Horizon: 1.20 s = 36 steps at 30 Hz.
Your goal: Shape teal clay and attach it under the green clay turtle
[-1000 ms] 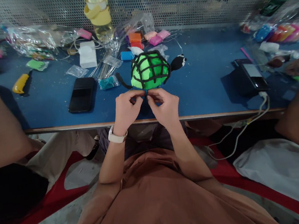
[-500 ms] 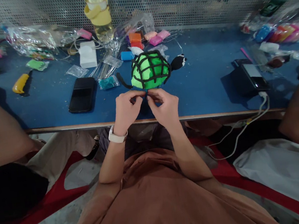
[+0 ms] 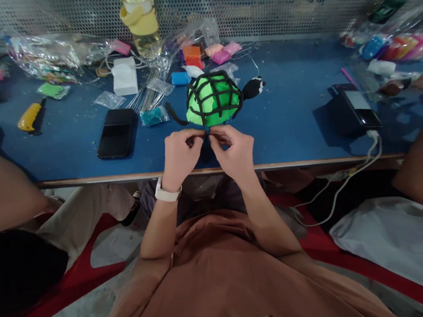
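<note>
A green turtle model (image 3: 214, 101) with a black grid over its shell sits on the blue table. Its black head (image 3: 252, 88) points right, and a black tail-like strip (image 3: 176, 115) curves out at the left. Just in front of the shell, my left hand (image 3: 182, 152) and my right hand (image 3: 232, 148) meet with fingertips pinched. Between them is a small dark bit, mostly covered by the fingers; I cannot make out what it is. Whether the fingertips touch the turtle's near edge cannot be told.
Left of my hands lie a black phone (image 3: 116, 133), thin metal wires and a yellow-handled cutter (image 3: 29, 117). Behind stand a yellow bottle (image 3: 142, 24) and a white adapter (image 3: 125, 76), near coloured clay packets (image 3: 192, 54). At right is a phone stand (image 3: 353, 108); people sit on both sides.
My hands stay pinched at the same spot, with barely any shift. At the far right, a co-worker's hand has come into view near a small green piece.
</note>
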Each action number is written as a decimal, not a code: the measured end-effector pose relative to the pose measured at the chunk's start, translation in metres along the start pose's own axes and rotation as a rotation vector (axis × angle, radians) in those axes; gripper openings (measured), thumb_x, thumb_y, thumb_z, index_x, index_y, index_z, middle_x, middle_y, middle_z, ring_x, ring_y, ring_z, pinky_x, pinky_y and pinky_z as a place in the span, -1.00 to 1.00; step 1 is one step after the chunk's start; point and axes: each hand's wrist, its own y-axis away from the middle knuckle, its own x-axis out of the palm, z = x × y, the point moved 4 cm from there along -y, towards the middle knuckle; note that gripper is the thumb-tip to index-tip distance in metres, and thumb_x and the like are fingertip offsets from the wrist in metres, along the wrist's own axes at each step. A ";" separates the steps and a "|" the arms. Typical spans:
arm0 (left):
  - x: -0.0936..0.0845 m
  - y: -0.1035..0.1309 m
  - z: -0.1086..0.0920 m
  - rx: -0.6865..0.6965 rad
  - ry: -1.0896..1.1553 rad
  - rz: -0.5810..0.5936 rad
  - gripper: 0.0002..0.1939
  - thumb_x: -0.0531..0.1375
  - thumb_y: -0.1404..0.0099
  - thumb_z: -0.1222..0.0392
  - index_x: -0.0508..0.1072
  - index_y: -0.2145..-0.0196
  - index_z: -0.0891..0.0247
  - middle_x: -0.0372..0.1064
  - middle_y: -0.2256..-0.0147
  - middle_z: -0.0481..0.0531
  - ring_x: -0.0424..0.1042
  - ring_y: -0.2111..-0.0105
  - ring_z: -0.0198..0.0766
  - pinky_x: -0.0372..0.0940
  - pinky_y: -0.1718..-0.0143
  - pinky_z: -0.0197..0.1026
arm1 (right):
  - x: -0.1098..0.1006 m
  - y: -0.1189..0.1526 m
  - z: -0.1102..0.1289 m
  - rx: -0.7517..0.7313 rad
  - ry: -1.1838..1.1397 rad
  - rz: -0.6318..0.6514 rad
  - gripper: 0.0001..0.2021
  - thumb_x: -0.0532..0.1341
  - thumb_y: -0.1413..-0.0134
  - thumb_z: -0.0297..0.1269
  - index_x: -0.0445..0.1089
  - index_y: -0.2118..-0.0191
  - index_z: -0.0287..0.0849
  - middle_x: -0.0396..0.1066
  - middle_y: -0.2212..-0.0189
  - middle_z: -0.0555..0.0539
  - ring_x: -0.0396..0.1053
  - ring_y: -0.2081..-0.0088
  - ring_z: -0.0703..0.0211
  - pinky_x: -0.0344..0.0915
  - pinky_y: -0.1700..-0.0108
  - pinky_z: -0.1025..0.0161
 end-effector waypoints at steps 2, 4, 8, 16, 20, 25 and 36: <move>0.000 0.000 0.000 0.005 -0.006 0.006 -0.67 0.28 -0.42 0.46 0.83 0.18 0.16 0.81 0.13 0.03 0.78 0.12 -0.12 0.61 -0.05 -0.10 | 0.001 0.000 -0.001 0.000 -0.008 -0.001 -0.84 0.30 -0.42 -0.31 0.65 0.02 -0.07 0.78 0.12 -0.08 0.78 0.10 -0.01 0.78 -0.01 0.03; 0.000 0.000 0.001 0.003 -0.017 0.003 -0.68 0.28 -0.41 0.47 0.82 0.16 0.16 0.81 0.11 0.02 0.78 0.12 -0.13 0.61 -0.05 -0.11 | 0.001 0.000 -0.001 -0.004 -0.027 -0.005 -0.84 0.30 -0.42 -0.31 0.65 0.02 -0.07 0.78 0.13 -0.08 0.78 0.10 0.00 0.78 0.00 0.04; 0.003 -0.002 0.000 0.016 -0.036 0.018 -0.71 0.32 -0.41 0.46 0.79 0.08 0.19 0.81 0.08 0.05 0.77 0.12 -0.13 0.61 -0.04 -0.12 | 0.001 0.000 -0.002 -0.005 -0.016 -0.002 -0.83 0.29 -0.41 -0.33 0.64 0.03 -0.06 0.77 0.13 -0.07 0.78 0.10 0.01 0.77 -0.01 0.04; 0.007 -0.004 -0.004 0.042 -0.104 0.111 -0.88 0.40 -0.49 0.35 0.75 0.15 0.17 0.79 0.13 0.07 0.76 0.11 -0.07 0.57 0.00 -0.11 | -0.001 -0.001 -0.001 -0.048 0.051 0.010 -0.78 0.21 -0.45 -0.34 0.64 0.03 -0.07 0.76 0.13 -0.10 0.76 0.10 -0.01 0.74 0.00 0.03; 0.007 -0.004 -0.003 0.033 -0.116 0.074 -0.87 0.39 -0.50 0.36 0.75 0.15 0.16 0.80 0.13 0.08 0.77 0.09 -0.04 0.56 0.01 -0.09 | 0.000 -0.001 0.000 -0.020 0.037 0.015 -0.81 0.23 -0.44 -0.33 0.63 0.04 -0.05 0.75 0.13 -0.09 0.75 0.10 -0.01 0.74 -0.02 0.02; 0.006 -0.002 -0.002 0.034 -0.082 0.052 -0.82 0.35 -0.52 0.35 0.76 0.14 0.12 0.80 0.12 0.05 0.77 0.11 -0.07 0.57 -0.01 -0.08 | 0.000 -0.001 0.002 -0.002 0.026 0.016 -0.82 0.24 -0.44 -0.33 0.63 0.05 -0.04 0.76 0.12 -0.08 0.75 0.09 -0.02 0.75 -0.04 0.00; 0.006 -0.002 0.000 0.011 -0.163 0.007 -0.81 0.33 -0.49 0.35 0.77 0.15 0.14 0.79 0.17 0.06 0.72 0.19 -0.09 0.54 0.01 -0.07 | 0.000 0.000 0.002 -0.006 0.013 0.016 -0.84 0.26 -0.41 -0.37 0.63 0.08 -0.06 0.76 0.15 -0.08 0.76 0.11 0.01 0.75 -0.01 0.03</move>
